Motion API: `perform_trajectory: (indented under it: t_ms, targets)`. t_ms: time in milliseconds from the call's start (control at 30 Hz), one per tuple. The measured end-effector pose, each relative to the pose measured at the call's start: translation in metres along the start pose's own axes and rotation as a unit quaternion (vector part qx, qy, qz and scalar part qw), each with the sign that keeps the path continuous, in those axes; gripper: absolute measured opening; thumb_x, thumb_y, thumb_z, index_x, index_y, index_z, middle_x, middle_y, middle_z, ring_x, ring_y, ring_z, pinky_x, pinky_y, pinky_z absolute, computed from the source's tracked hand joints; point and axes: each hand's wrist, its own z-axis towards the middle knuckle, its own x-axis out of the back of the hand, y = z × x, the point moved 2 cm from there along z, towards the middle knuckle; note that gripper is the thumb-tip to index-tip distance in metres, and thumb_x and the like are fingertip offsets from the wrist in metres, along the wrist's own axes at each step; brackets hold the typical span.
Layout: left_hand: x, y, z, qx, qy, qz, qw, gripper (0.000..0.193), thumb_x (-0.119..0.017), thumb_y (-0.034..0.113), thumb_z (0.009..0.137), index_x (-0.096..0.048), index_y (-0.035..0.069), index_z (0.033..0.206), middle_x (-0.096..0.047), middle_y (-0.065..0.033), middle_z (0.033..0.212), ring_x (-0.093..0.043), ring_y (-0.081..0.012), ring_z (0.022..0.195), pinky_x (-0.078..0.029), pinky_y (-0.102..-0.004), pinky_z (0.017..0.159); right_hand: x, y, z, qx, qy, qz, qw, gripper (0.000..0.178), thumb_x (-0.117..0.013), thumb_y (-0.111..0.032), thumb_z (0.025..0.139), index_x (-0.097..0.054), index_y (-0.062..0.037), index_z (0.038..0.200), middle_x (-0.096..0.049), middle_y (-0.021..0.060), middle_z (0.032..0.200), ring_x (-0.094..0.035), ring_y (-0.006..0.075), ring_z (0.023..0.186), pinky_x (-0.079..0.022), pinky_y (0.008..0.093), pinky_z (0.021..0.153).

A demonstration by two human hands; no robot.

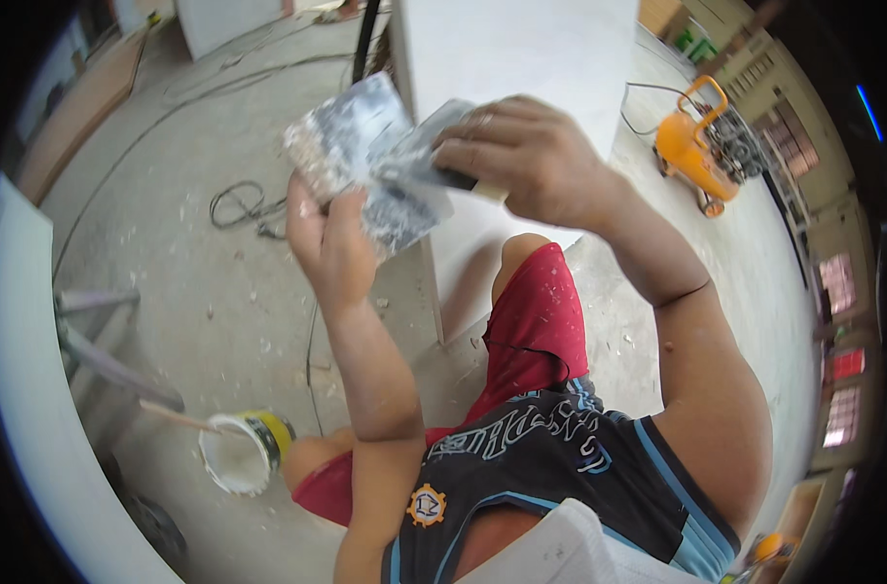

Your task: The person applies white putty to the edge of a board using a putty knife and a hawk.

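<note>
My left hand (331, 243) grips the lower edge of a flat, squarish metal plate (358, 115) smeared with whitish putty, its thumb lying over the near side. In my right hand (541, 161) is a wide putty knife (416, 151), its blade laid against the plate's face. The knife's handle is mostly covered by my fingers, and motion blurs this hand a little. A thick crust of putty sits along the plate's left edge. Both tools are held up in front of a white panel (516, 58).
A putty bucket (276, 435) with a stick (176, 417) in it stands at lower left. Coiled cable (231, 206) lies on the concrete floor. An orange air compressor (685, 141) stands at far right. Another white board (25, 292) borders the left side.
</note>
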Motion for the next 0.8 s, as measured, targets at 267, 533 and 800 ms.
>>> perform_trajectory:
  t_ms: [267,533,800]
  targets:
    - [-0.004,-0.034,-0.001,-0.012,0.180,0.014,0.983,0.056,-0.051,-0.001,0.068,-0.042,-0.008,0.122,-0.050,-0.0193,0.118,-0.052,-0.0283,0.104,-0.042,-0.0345,0.089,0.007,0.038,-0.100,-0.074,-0.029,0.139,0.987,0.041,-0.062,-0.003,0.055,-0.062,-0.0067,0.096,-0.063,0.0075,0.099,-0.058,0.0257,0.095,-0.046,0.0372,0.082]
    - [0.020,-0.056,0.011,0.020,0.184,0.119,0.976,0.063,-0.053,0.010,0.067,-0.039,-0.009,0.125,-0.045,-0.0196,0.122,-0.047,-0.0316,0.110,-0.039,-0.0386,0.093,0.027,0.249,-0.270,-0.575,0.295,-0.020,0.763,0.022,-0.058,-0.014,0.080,-0.063,-0.0070,0.100,-0.066,0.0095,0.080,-0.058,0.0149,0.071,-0.046,0.0273,0.069]
    - [0.034,-0.053,0.008,0.025,0.227,0.207,0.951,0.058,-0.052,0.011,0.067,-0.044,-0.006,0.121,-0.048,-0.0175,0.118,-0.049,-0.0305,0.106,-0.040,-0.0387,0.091,-0.020,0.362,-0.292,-0.615,0.253,-0.134,0.735,0.028,-0.051,-0.019,0.070,-0.066,-0.0110,0.093,-0.063,0.0187,0.084,-0.060,0.0347,0.081,-0.048,0.0398,0.073]
